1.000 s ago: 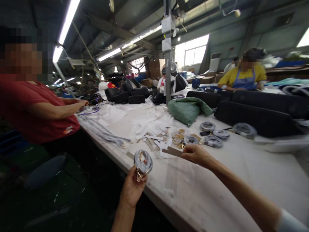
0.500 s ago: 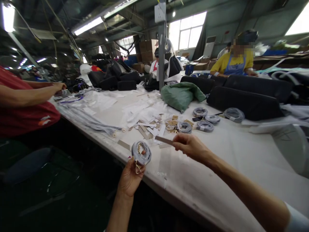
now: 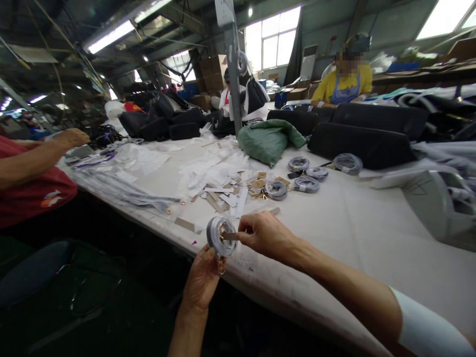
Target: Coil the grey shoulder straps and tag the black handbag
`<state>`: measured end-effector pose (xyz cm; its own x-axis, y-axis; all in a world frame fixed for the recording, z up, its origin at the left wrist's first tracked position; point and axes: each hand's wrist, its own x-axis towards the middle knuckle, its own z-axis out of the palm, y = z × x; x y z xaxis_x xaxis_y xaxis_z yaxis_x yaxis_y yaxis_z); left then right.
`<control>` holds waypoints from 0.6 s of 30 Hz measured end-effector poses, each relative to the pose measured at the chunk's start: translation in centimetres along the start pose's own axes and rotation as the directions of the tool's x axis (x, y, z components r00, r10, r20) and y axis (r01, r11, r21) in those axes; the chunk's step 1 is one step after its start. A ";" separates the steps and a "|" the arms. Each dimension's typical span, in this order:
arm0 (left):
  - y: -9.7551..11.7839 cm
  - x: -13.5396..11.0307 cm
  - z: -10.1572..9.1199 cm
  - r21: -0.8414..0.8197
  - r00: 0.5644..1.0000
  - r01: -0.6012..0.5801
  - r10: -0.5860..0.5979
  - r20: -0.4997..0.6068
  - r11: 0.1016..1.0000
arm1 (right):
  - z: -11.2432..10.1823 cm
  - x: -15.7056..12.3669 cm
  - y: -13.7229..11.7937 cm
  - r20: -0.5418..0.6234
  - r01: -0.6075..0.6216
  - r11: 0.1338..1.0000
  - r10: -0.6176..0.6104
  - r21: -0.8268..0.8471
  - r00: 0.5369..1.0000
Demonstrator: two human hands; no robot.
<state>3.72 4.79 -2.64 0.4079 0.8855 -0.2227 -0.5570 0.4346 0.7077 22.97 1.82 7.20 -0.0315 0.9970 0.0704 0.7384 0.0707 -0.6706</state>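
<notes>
My left hand (image 3: pixel 203 280) is closed round a coiled grey strap (image 3: pixel 216 237) with a gold clasp hanging below it, held just off the near edge of the white table (image 3: pixel 334 238). My right hand (image 3: pixel 262 233) pinches a narrow brown paper strip (image 3: pixel 230 236) and its tip lies inside the middle of the coil. Both hands meet at the coil. More paper strips (image 3: pixel 223 196) lie scattered on the table just beyond them.
Several coiled grey straps (image 3: pixel 307 184) and gold tags (image 3: pixel 256 186) lie mid-table beside a green bag (image 3: pixel 267 141). Black bags (image 3: pixel 360 136) line the right; a white bin (image 3: pixel 435 208) sits at right. A person in red (image 3: pixel 33 173) works at left, another in yellow (image 3: pixel 344 84) far back.
My right hand has carried the paper strip from the table leftward to the coil and pushed its end into the coil's middle. The view has tilted down and right.
</notes>
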 end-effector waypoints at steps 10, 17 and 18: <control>-0.3 -0.4 2.0 0.482 0.997 -0.082 0.079 0.026 0.873 | 3.5 -1.0 3.7 0.323 -0.242 0.709 0.021 0.662 0.946; -0.2 -0.8 3.3 0.610 0.994 -0.077 0.014 0.108 0.789 | 6.1 -4.9 6.3 0.353 -0.356 0.035 0.069 0.934 0.933; -0.2 -1.0 3.6 0.597 0.994 -0.064 -0.006 0.114 0.800 | 6.2 -5.2 6.2 0.329 -0.331 0.046 0.060 0.942 0.943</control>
<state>6.07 3.26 -0.14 0.4907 0.8585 -0.1492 -0.0397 0.1931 0.9804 23.55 -2.69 -1.88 -0.2069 0.9542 -0.2163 -0.5905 -0.2980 -0.7500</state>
